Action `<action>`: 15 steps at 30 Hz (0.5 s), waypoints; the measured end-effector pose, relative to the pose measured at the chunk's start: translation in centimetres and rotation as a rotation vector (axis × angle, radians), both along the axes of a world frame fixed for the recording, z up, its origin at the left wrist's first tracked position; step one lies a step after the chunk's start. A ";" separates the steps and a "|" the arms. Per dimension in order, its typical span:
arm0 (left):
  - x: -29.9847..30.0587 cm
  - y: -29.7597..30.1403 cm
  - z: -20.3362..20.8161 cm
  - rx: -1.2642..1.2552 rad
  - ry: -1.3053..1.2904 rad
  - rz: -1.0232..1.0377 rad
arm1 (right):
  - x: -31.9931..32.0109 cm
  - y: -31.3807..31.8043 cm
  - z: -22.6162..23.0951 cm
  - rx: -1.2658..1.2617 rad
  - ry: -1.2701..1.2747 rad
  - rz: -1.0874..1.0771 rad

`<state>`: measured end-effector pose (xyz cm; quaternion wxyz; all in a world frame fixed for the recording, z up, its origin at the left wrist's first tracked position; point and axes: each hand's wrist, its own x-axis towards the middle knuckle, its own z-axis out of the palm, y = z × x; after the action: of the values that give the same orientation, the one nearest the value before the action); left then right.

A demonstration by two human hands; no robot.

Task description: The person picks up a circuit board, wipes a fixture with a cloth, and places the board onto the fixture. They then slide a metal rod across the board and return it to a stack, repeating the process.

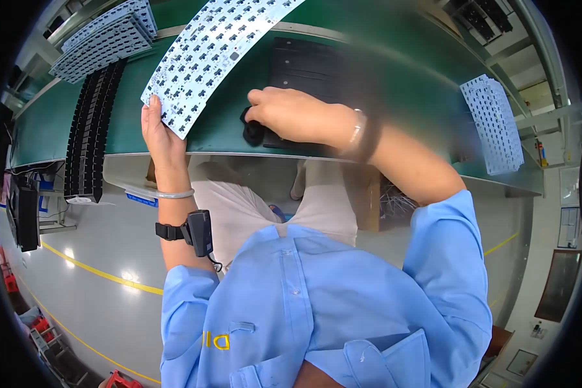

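My left hand (156,129) grips the near corner of a long white keyboard-like panel (207,61). Rows of small black marks cover it, and its far end runs out of the picture. The thumb lies on top, with the other fingers partly hidden beneath. My right hand (290,115) is closed around a small black rounded object (253,134) at the bench's front edge; its exact kind is hidden. Under and beyond that hand lies a flat black plate (304,64), partly covered by the hand and forearm.
The green bench (414,90) spans the view. At far left are stacked white panels (103,48) and a long black slotted rack (94,129). Another stack of white panels (491,123) stands at right. A cardboard box (370,204) sits below the bench.
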<state>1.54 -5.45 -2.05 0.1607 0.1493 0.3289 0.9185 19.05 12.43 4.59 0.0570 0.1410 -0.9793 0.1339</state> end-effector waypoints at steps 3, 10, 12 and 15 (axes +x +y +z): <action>0.2 -0.4 0.3 -0.014 0.010 -0.015 | 2.1 1.1 0.3 -0.037 0.016 0.011; 0.3 0.1 0.5 -0.035 0.056 -0.059 | 11.3 5.4 2.8 -0.156 -0.171 -0.217; 0.1 -0.3 0.3 -0.055 0.061 -0.057 | 13.9 6.3 3.7 -0.107 -0.248 -0.324; -0.2 -0.5 0.0 -0.084 0.067 -0.061 | 18.3 8.0 4.2 -0.071 -0.292 -0.446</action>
<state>1.39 -5.97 -2.06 0.1835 0.1830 0.3678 0.8931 37.34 20.44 8.81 -0.0518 -0.1011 -0.9787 0.1711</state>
